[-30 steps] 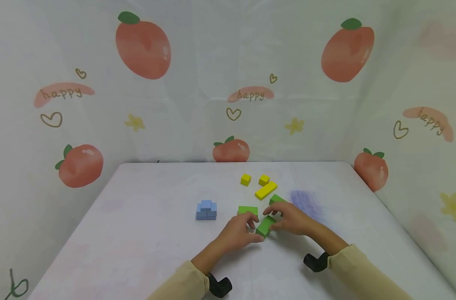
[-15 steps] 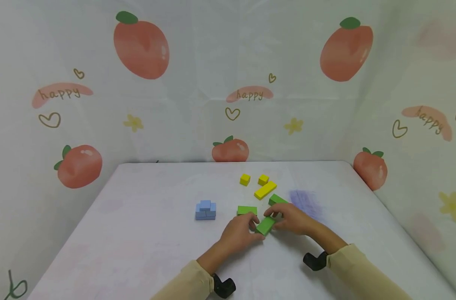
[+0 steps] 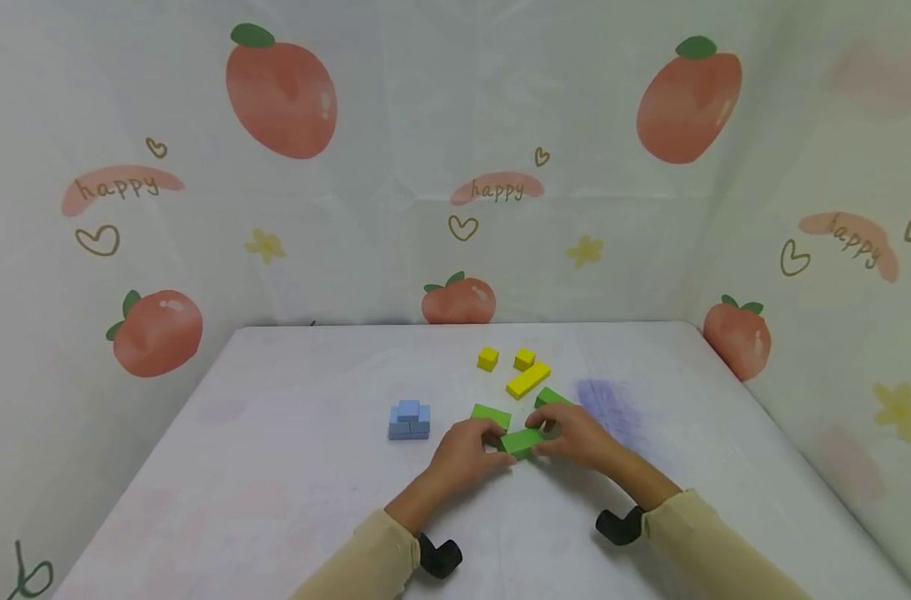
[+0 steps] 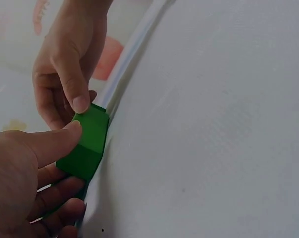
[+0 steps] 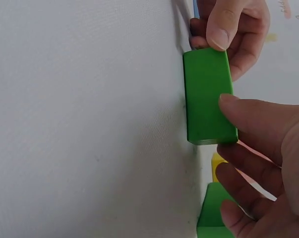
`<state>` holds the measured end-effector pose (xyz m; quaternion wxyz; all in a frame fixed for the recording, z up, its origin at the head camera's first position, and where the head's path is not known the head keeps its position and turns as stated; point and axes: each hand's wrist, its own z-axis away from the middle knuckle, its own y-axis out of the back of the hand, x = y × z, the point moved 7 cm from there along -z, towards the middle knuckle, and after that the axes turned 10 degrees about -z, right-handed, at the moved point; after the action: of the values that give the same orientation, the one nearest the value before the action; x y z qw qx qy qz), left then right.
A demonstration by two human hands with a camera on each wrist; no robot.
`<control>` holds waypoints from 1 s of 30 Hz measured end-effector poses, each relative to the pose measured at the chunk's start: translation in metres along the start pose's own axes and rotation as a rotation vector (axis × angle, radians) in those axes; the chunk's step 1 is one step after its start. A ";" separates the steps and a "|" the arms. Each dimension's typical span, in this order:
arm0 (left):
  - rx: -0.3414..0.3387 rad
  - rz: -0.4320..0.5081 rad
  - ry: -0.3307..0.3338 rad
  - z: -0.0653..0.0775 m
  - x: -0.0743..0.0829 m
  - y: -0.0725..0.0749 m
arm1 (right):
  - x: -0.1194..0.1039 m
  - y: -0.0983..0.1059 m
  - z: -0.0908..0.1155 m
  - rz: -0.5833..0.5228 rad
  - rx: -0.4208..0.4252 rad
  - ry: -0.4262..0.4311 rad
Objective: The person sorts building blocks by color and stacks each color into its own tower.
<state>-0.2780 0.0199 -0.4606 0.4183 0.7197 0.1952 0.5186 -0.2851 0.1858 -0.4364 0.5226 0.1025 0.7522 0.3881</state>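
Observation:
Between both hands is a green block [image 3: 521, 444], lying nearly crosswise in the head view. My left hand [image 3: 464, 454] pinches its left end, thumb in front and fingers behind. At the other end my right hand [image 3: 581, 437] pinches the block, its thumb [image 5: 238, 106] on the near face in the right wrist view. A second green block [image 3: 491, 416] lies just behind the left fingers, which overlap part of it. Beyond the right fingers sits a third green block [image 3: 551, 397], partly covered by that hand.
Light-blue blocks [image 3: 409, 421] are stacked low on the white table [image 3: 275, 467], left of the hands. Farther back lie two small yellow cubes [image 3: 488, 359] and a long yellow block [image 3: 528, 381]. A patterned cloth [image 3: 380, 167] hangs behind the table.
The held green block has turned from slanted to nearly crosswise and shifted slightly left and away, with both hands following. The green block behind the left fingers has turned askew.

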 end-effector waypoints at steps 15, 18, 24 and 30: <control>-0.047 0.081 -0.018 -0.007 -0.011 0.007 | 0.001 -0.002 -0.001 -0.038 0.039 -0.038; -0.047 0.085 -0.004 -0.007 -0.014 0.008 | -0.001 -0.004 -0.001 -0.050 0.054 -0.033; -0.045 0.110 0.000 -0.007 -0.016 0.007 | -0.002 -0.005 -0.001 -0.039 0.055 -0.034; -0.036 0.121 0.004 -0.006 -0.018 0.007 | -0.002 -0.006 0.000 -0.047 0.052 -0.021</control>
<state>-0.2917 0.0055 -0.4650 0.3985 0.7215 0.1429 0.5479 -0.2828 0.1803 -0.4388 0.5365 0.1024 0.7588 0.3548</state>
